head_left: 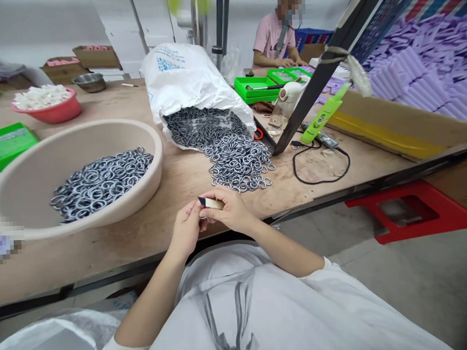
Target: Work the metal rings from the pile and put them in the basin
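Observation:
Both my hands meet just in front of the table's edge. In my right hand [232, 211] is a small cutter-like tool [214, 203] with a flat pale handle and a dark slanted tip, pointing left. The fingers of my left hand [187, 225] are pinched close to that tip; whatever lies between them is mostly hidden. Just beyond my hands spreads a pile of grey rings [238, 162], spilling from the mouth of a white sack [192, 84]. To the left, a big beige basin [149, 183] holds many more rings [103, 182].
A dark slanted metal post [310, 85] rises right of the sack, near a green tube [325, 115] and a black cable [321, 182]. Purple pieces [413, 61] fill a carton at right. A red stool [414, 209] stands below. A co-worker [277, 41] sits across the table.

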Demonstrator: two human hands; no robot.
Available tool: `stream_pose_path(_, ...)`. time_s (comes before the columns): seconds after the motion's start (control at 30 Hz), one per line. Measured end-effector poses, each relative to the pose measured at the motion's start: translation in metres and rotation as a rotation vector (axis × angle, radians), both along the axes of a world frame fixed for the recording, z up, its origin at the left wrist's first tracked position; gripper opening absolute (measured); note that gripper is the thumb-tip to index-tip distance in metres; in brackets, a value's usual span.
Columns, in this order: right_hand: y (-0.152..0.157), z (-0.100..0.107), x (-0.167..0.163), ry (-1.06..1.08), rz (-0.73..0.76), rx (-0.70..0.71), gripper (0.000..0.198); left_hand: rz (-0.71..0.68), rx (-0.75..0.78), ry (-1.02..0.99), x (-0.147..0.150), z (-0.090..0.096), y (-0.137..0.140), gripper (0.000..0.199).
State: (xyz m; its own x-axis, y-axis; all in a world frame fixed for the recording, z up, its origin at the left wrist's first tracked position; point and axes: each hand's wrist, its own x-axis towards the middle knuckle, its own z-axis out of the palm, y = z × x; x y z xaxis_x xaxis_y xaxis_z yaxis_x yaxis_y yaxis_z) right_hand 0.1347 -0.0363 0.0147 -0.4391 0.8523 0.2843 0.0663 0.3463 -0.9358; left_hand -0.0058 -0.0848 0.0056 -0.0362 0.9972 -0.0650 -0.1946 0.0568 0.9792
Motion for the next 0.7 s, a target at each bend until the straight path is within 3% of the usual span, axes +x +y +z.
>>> stream_pose_path(0.13,0.007,0.003,0.000,0.083,0.150,-0.222,0.044,-0.006,-0.042,-0.077,0.007,0.002,0.000,0.043)
stream_pose_path(0.2,0.011,0.003,0.001,0.101,0.149,-0.241,0.048,0.013,-0.071,-0.126,0.010,0.005,0.000,0.044)
stream_pose_path(0.33,0.010,0.003,0.008,-0.087,-0.024,0.089,0.049,0.055,-0.109,-0.221,0.011,0.010,0.001,0.044)
stream_pose_path(0.47,-0.003,0.005,0.014,-0.361,-0.027,0.425,0.051,0.084,-0.123,-0.280,0.010,0.010,0.001,0.045)
stream_pose_path(0.7,-0.007,0.004,0.012,-0.539,-0.095,0.663,0.048,0.117,-0.140,-0.256,0.011,0.008,-0.001,0.045)
